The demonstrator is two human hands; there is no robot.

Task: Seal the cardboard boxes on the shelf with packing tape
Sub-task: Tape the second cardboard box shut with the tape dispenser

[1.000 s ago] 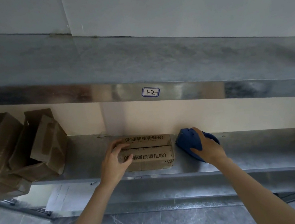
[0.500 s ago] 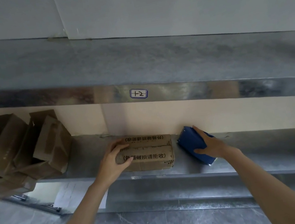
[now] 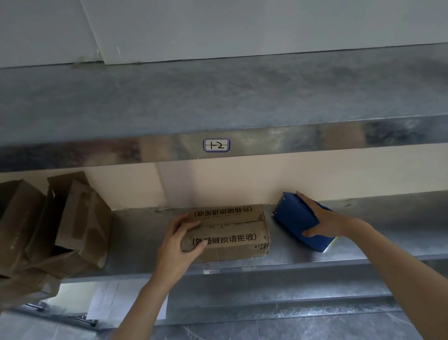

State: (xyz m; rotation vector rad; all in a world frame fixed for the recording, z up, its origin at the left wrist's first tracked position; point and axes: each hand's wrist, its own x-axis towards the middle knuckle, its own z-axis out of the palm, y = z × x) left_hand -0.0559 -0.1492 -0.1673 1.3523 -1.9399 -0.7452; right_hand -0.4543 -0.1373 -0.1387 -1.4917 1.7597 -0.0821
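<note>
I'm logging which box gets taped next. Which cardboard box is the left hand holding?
The printed box lying flat in the middle, beside the dispenser. The left hand grips its left end; the other boxes lean in a heap at far left.

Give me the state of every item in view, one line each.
cardboard box: flaps closed, lying flat on the shelf; whether the seam is taped cannot be told.
left hand: grips the box's left end.
blue tape dispenser: tilted, just right of the box, held.
right hand: grips the dispenser.
boxes at left: piled, leaning.
</note>
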